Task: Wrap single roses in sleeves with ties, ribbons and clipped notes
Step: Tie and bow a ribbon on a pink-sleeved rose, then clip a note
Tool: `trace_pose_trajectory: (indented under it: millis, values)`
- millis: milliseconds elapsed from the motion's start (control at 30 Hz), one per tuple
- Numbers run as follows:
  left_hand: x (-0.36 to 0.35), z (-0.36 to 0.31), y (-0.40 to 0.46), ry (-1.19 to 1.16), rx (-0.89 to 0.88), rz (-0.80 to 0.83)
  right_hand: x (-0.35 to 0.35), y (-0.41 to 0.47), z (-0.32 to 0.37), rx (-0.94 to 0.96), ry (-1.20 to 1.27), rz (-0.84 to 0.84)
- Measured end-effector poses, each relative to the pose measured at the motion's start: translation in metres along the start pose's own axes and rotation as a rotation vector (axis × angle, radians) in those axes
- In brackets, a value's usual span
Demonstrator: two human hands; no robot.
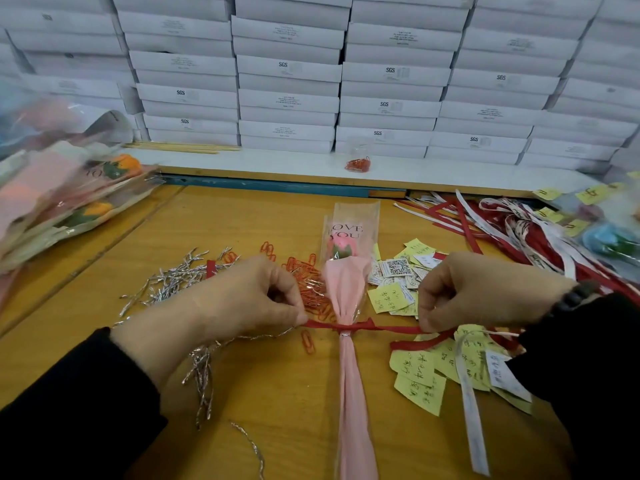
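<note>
Head view: sleeved pink rose [346,292] lies upright mid-surface [284,393]. Left hand [242,299] and right hand [478,292] each pinch an end of red ribbon [381,328] knotted at its neck. Beyond: orange paper clips [308,282], yellow notes [415,372], silver ties [173,278], white boxes [287,98].

- I see a red ribbon [388,328] across a pink-papered rose sleeve [348,292] lettered in black.
- Orange paper clips [311,289] and silver twist ties [180,278] lie on my yellow-brown table [277,393].
- Yellow notes [420,382] carry dark handwriting.
- White boxes [287,98] show grey print.
- My sleeves [69,410] are black.
</note>
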State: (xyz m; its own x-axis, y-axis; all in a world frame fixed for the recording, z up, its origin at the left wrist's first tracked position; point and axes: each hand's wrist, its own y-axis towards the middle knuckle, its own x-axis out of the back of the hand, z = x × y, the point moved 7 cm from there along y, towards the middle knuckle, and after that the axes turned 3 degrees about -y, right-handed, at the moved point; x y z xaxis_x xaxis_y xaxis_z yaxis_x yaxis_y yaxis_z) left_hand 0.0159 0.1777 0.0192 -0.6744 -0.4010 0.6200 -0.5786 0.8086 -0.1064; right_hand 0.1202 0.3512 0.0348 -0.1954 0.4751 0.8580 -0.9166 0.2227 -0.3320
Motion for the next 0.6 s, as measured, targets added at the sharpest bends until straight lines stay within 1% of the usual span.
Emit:
trace_pose_trajectory:
  millis: [200,300,400,467,533,600]
  values:
    - [0.009,0.010,-0.004,0.135,0.057,0.094,-0.004,0.000,-0.003,-0.031,-0.141,0.043]
    - [0.013,0.014,-0.005,0.255,0.102,0.089,-0.006,0.000,-0.003,-0.043,-0.228,0.044]
    - [0.014,0.015,-0.005,0.373,0.122,0.074,-0.006,0.001,-0.001,-0.051,-0.253,0.022]
    - [0.016,0.013,-0.005,0.383,0.134,0.045,-0.002,0.000,0.000,-0.057,-0.263,-0.023]
    - [0.020,0.010,-0.007,0.377,0.152,0.005,0.006,-0.002,0.004,-0.046,-0.249,-0.111]
    - [0.022,0.007,-0.007,0.415,0.160,-0.029,0.012,-0.005,0.014,0.004,-0.244,-0.199]
